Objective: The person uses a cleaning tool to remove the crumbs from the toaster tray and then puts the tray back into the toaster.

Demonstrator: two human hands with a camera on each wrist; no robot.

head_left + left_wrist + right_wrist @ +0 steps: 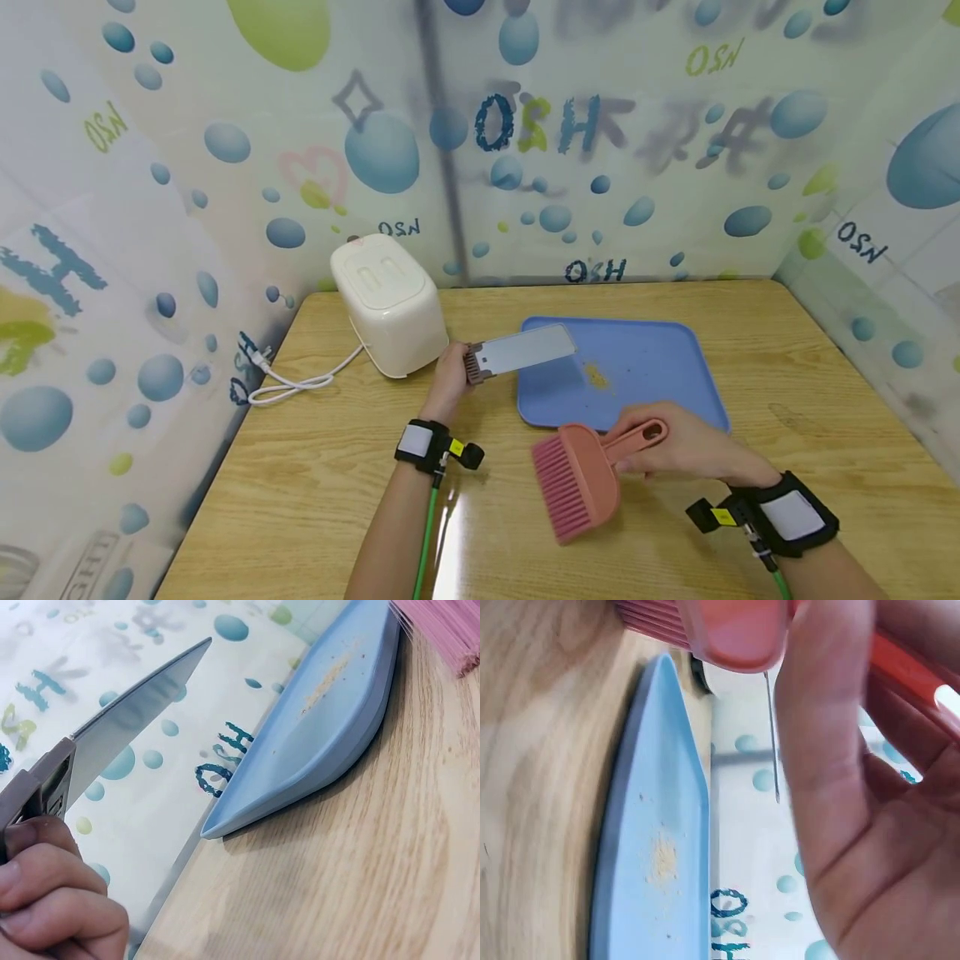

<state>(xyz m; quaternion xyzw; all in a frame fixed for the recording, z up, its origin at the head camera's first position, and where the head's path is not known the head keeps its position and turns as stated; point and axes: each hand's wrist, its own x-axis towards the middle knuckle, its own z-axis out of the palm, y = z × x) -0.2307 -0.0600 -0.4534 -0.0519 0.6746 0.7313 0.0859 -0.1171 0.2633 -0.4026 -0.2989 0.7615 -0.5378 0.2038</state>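
My left hand grips the ribbed brown plastic end of a toaster crumb tray, a thin flat metal plate. In the left wrist view the plate is tilted and raised, pointing away from my curled fingers. With my right hand I hold a small pink hand brush by its handle, bristles turned to the left. The brush is in front of a blue serving tray. A small patch of pale crumbs lies on that tray.
A white two-slot toaster stands at the back left of the wooden table, just beyond my left hand. Its white cord lies looped toward the left edge. Patterned sheets enclose the table behind and at the sides.
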